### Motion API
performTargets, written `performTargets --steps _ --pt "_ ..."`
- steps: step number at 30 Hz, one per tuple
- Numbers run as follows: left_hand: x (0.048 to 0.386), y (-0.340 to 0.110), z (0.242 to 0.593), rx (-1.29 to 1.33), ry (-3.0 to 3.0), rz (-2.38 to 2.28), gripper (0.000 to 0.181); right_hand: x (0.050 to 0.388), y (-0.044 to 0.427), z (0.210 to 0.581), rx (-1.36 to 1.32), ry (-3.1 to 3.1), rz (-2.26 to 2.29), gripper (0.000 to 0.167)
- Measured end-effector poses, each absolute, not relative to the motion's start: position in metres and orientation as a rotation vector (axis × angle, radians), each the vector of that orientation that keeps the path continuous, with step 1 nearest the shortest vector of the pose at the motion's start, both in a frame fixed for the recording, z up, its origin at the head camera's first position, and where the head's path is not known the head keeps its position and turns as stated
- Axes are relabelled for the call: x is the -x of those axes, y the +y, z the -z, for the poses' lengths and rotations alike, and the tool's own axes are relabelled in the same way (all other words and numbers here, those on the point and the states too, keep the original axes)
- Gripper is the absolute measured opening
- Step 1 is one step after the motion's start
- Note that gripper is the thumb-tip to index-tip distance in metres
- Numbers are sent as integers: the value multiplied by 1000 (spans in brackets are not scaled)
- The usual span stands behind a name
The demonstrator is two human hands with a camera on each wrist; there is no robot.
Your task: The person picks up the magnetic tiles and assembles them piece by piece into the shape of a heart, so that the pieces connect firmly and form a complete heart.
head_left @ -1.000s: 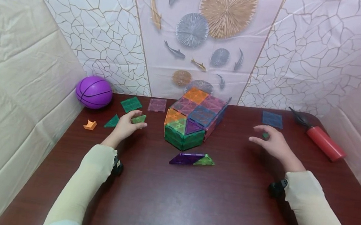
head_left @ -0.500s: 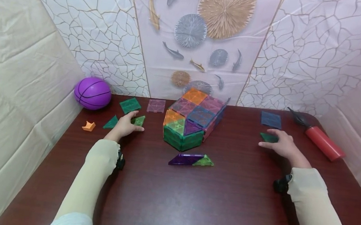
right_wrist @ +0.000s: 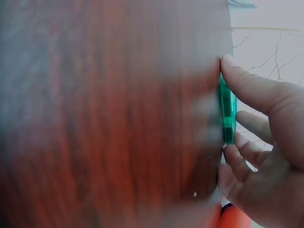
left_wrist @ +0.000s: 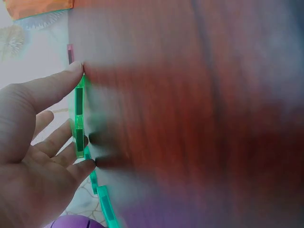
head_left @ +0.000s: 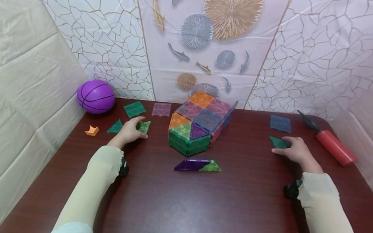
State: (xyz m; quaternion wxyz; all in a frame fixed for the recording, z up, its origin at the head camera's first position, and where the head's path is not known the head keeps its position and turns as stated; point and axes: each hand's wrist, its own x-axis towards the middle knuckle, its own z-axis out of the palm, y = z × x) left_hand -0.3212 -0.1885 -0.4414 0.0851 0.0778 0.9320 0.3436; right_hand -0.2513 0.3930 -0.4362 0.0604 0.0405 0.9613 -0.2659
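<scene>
In the head view my left hand (head_left: 129, 131) curves round a light green triangular magnetic tile (head_left: 144, 126) lying on the table. Its thumb (left_wrist: 61, 80) and fingers meet the tile's ends in the left wrist view, though the hand covers part of it. Farther right, my right hand (head_left: 296, 149) surrounds a dark green triangular magnetic tile (head_left: 278, 142), thumb and fingers spread. The right wrist view shows a gap between thumb and that tile (right_wrist: 227, 114). A multicoloured magnetic-tile structure (head_left: 199, 121) stands between the hands. Before it lies a joined purple and light green tile piece (head_left: 197, 164).
Green tiles (head_left: 134, 109), a pink tile (head_left: 161, 109) and an orange notched block (head_left: 92, 130) lie at left by a purple ball (head_left: 96, 97). At right are a blue tile (head_left: 280, 123) and a red-handled pump (head_left: 336, 148). A patterned cloth hangs behind.
My right hand has moved right, until its thumb and fingers stand round the dark green tile. The left thumb and fingers have drawn closer about the light green tile, which has shifted very slightly.
</scene>
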Motion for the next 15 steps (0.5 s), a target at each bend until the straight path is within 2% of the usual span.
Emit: performTargets --steps 8,15 --pt "308 -184 438 -306 2815 -1064 85 245 383 432 -86 2924 848 72" --pt "283 -180 428 -313 2791 -1208 81 235 349 430 -57 2854 1114 64"
